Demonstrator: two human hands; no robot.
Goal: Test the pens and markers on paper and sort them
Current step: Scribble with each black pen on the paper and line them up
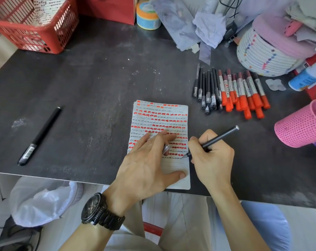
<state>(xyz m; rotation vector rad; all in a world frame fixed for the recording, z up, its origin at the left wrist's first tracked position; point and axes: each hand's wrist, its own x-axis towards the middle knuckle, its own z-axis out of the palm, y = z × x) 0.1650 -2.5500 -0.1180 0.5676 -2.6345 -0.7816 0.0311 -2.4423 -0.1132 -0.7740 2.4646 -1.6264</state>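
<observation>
Paper is nearly full of test marks, and a sorted row of pens and markers sits up right on the table. My right grip pinches a black pen, tip on the paper, left grip spread flat holding it down. Guessing I'm near done.

Chunky black wristwatch with dark dial and link bracelet on the left wrist
</observation>
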